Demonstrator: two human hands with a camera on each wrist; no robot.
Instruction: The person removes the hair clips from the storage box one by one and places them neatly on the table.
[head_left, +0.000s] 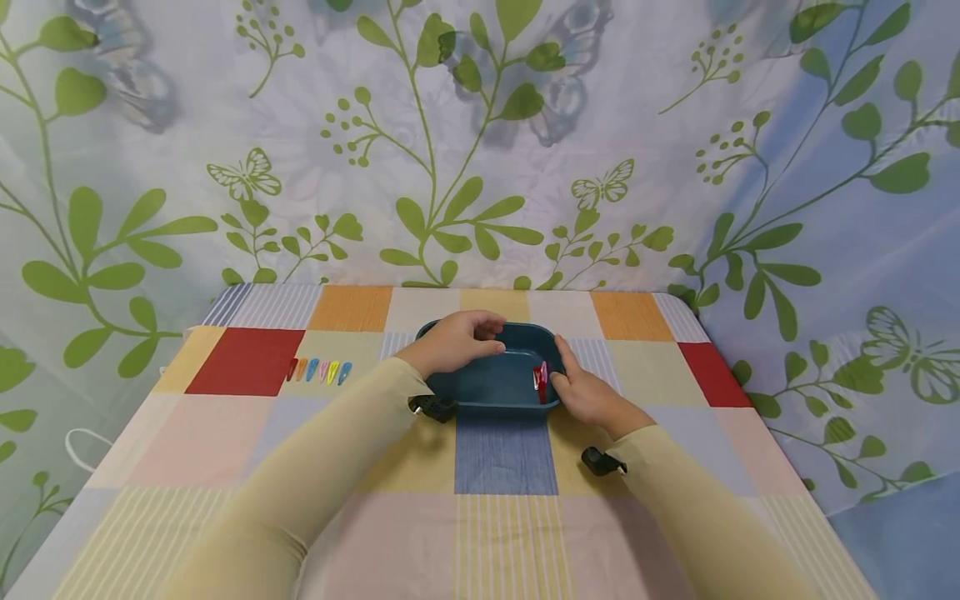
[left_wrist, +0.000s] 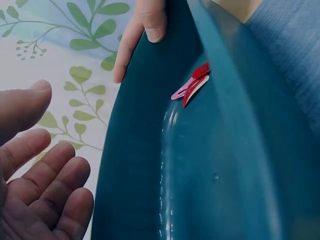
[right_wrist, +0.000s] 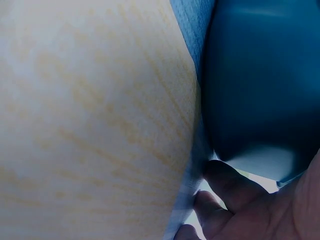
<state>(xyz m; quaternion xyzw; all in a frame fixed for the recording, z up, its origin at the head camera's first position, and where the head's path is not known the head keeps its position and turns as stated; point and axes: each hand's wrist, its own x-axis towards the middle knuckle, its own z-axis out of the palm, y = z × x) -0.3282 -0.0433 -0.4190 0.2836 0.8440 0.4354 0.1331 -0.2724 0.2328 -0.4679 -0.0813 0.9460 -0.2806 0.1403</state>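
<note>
"What's the left hand (head_left: pixel 456 340) doing?"
"Hovering over the blue tray (head_left: pixel 483 383) — fingers loosely curled, thumb apart."
"And the right hand (head_left: pixel 588 393)?"
"Gripping the tray's right end, thumb inside, fingers outside."
"The hair clips?"
"Red and pink clips (head_left: pixel 542 381) lie inside, near that thumb — a row of six clips (head_left: pixel 324 370) sits left, on the patchwork cloth (head_left: pixel 506 458)."

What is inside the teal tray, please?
Red and pink hairclips lie at the tray's right end. The left hand hides part of its left end in the head view.
</note>
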